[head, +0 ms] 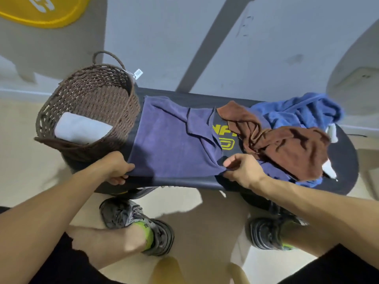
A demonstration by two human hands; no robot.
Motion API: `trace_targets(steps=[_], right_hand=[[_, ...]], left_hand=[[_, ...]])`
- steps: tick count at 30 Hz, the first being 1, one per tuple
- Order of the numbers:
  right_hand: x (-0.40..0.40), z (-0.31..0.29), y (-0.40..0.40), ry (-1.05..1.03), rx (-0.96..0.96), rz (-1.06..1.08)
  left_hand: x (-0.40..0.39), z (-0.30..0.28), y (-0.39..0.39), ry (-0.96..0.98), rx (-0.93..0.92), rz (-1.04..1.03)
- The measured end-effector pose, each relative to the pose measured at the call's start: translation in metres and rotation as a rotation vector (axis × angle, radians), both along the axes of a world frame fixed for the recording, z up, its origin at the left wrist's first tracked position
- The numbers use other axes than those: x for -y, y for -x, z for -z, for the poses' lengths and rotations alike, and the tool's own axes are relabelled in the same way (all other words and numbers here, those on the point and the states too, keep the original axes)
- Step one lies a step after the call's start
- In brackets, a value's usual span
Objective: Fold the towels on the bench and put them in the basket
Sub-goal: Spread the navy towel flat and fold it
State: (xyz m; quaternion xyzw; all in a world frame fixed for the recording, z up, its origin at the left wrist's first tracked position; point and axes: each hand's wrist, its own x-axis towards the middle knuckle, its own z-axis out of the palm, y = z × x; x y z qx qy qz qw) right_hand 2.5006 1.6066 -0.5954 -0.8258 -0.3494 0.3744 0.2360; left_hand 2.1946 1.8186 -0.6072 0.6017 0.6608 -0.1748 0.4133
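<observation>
- Both hands pinch the near edge of the purple towel: the left hand has its fingers curled round the near left corner, and the right hand grips a bunched bit of the near right edge between thumb and fingers.
- Below the hands, at 6 o'clock, two feet in grey shoes with bright green socks stand on the pale floor just in front of the dark padded surface.
- Across the middle of that surface the purple towel lies mostly spread flat, with a loose fold turned over on its right half, beside yellow lettering printed on the padding.
- At 3 o'clock of the purple towel, a brown towel lies crumpled, and part of it overlaps the purple one's right end.
- Beyond the brown one, toward 2 o'clock, a blue towel lies in a heap.
- At 10 o'clock, a brown woven basket sits at the left end of the surface, touching the purple towel's left side; a folded pale grey towel lies inside it.
- Farthest off, at 11 o'clock, part of a yellow mat lies on the floor.
</observation>
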Motion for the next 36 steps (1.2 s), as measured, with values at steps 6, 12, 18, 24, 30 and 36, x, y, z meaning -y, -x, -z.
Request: trace_targets(steps=[6, 12, 18, 24, 30, 36], right_hand=[[-0.017, -0.035, -0.011, -0.261, -0.155, -0.051], [-0.006, -0.04, -0.017, -0.05, -0.049, -0.246], [0.004, -0.024, 0.001, 0.299, 0.229, -0.569], [-0.041, -0.035, -0.007, 0.356, 0.349, -0.522], [-0.093, -0.032, -0.016, -0.053, 0.475, -0.486], [-0.133, -0.011, -0.019, 0.083, 0.435, -0.445]], left_hand=[[-0.005, -0.017, 0.001, 0.044, 0.057, -0.062], [0.001, -0.021, 0.007, 0.03, -0.003, 0.033], [0.012, -0.025, 0.006, 0.073, -0.147, 0.2], [0.008, -0.052, -0.024, -0.246, -0.244, 0.594], [-0.014, -0.08, -0.087, -0.492, 0.047, 0.735], [-0.072, -0.074, -0.119, -0.444, 0.058, 0.909]])
